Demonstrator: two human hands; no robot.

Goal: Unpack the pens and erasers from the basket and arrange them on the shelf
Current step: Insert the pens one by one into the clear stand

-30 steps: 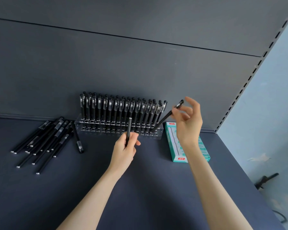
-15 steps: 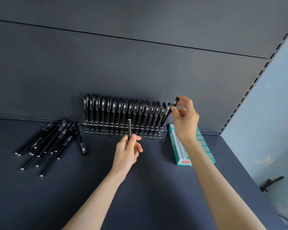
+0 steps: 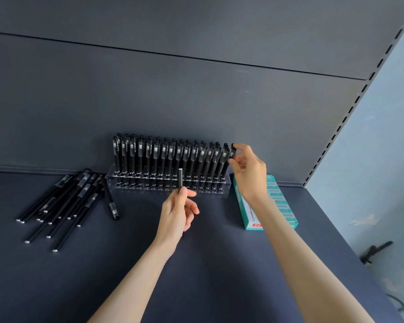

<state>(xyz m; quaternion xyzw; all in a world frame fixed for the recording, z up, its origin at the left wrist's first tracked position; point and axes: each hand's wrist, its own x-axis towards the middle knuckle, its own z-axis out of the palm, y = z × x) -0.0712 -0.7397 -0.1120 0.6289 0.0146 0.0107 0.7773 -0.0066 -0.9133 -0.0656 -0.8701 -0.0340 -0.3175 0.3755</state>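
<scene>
While a clear rack [image 3: 138, 188] of upright black pens [image 3: 163, 155] is seen at the back of the shelf [image 3: 219, 264], its rightmost pen [image 3: 231, 152] is pinched by the right hand [image 3: 250, 173]. Another pen [image 3: 180, 178] is gripped upright by the left hand [image 3: 177, 213]. Print on the teal box [image 3: 282, 210] cannot be read.

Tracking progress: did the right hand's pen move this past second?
Yes: the pen tipped left, from slanted to near upright, at the right end of the rack.

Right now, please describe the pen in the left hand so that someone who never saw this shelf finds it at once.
On the dark shelf, a clear rack of pens stands against the back wall. Before its middle, the left hand grips one pen upright. It alone is held outside the rack; the loose pens lie flat.
</scene>
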